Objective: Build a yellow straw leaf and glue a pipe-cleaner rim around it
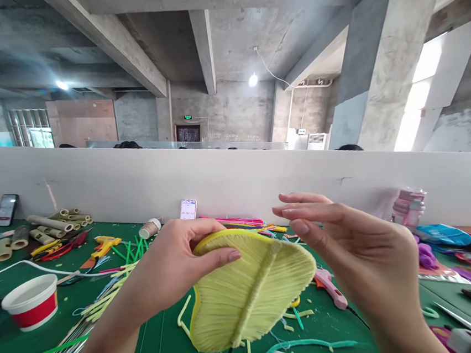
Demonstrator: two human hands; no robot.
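Pale yellow ribbed leaf, tilted, above the table.

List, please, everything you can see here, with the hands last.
table: one, green, under everything
partition: one, white, behind table
leaf: one, yellow-green, centre, held
cup: one, red-white, left
tubes: several, tan, back left
dark phone: one, black, far left
lit phone: one, white, centre back
glue gun: one, yellow, left of leaf
pink gun: one, pink, right of leaf
bottle: one, pink, right
left hand: one, bare, gripping leaf
right hand: one, bare, open above leaf

Leaf-shaped piece over the table, tub left, glue gun right, phone behind against the partition.
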